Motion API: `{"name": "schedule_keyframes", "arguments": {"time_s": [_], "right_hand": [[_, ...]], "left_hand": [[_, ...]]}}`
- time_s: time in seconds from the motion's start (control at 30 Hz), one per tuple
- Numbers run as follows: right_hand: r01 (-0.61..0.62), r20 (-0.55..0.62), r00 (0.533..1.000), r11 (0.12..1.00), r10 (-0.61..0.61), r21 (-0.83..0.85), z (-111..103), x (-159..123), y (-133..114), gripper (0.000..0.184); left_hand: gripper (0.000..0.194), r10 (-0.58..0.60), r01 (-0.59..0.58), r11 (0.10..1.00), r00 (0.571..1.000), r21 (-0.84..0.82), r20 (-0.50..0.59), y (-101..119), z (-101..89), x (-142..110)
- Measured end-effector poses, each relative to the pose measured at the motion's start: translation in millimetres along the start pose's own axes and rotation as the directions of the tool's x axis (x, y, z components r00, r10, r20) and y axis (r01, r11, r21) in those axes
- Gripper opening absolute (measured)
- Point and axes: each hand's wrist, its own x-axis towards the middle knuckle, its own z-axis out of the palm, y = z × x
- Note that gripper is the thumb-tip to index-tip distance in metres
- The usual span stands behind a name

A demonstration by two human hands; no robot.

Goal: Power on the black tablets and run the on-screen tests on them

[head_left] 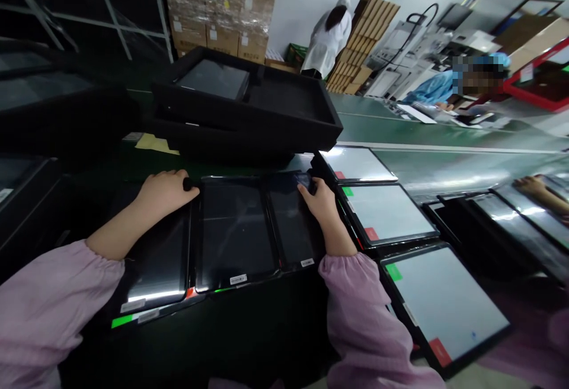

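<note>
Well, glossy black tablets (235,232) — smooth rectangles — lie by curled fingers (178,179).

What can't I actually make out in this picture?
All in the head view:
- Left hand: undersides of its fingertips, hidden by the hand itself.
- White label on the middle dark panel: print too small.
- Cartons: lettering too small and blurred.
- Co-worker's hand: its arm is cut off by the right edge.
</note>
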Motion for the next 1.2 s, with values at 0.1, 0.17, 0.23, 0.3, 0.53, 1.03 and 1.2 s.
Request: {"name": "schedule_keyframes", "arguments": {"time_s": [0.1,0.17,0.23,0.3,0.53,1.03,1.2], "right_hand": [[-0.037,0.008,0.999,0.999,0.037,0.006,-4.0,0.7,-2.2,0.055],[-0.067,0.016,0.998,0.998,0.067,0.004,-6.6,1.2,-2.7,0.054],[-0.09,0.027,0.996,0.996,0.09,0.001,-8.4,2.1,-3.2,0.052],[-0.098,0.036,0.995,0.995,0.098,0.002,-9.4,3.1,-3.9,0.052],[-0.119,-0.002,0.993,0.993,0.119,-0.008,-10.0,5.7,-5.1,0.051],[-0.036,-0.037,0.999,0.999,0.036,0.0,-6.4,2.8,-4.4,0.047],[-0.051,0.02,0.998,0.998,0.052,-0.034,-19.7,-1.4,-5.8,0.045]], "left_hand": [[0.066,0.011,-0.011,1.0,1.0,0.019,-0.004,2.5,1.2,-0.3],[0.066,0.017,-0.017,1.0,1.0,0.022,-0.003,3.1,2.6,0.8],[0.065,0.023,-0.022,1.0,1.0,0.017,-0.006,2.6,4.7,1.4],[0.065,0.032,-0.032,0.999,0.999,-0.003,-0.029,1.2,7.6,0.5],[0.052,0.179,-0.244,0.949,0.938,-0.199,-0.299,7.8,13.3,-8.4],[0.027,0.794,-0.829,0.549,0.556,-0.102,-0.245,117.1,29.5,6.6],[0.031,0.799,-0.827,0.559,0.558,-0.065,-0.227,119.9,22.3,7.5]]}}
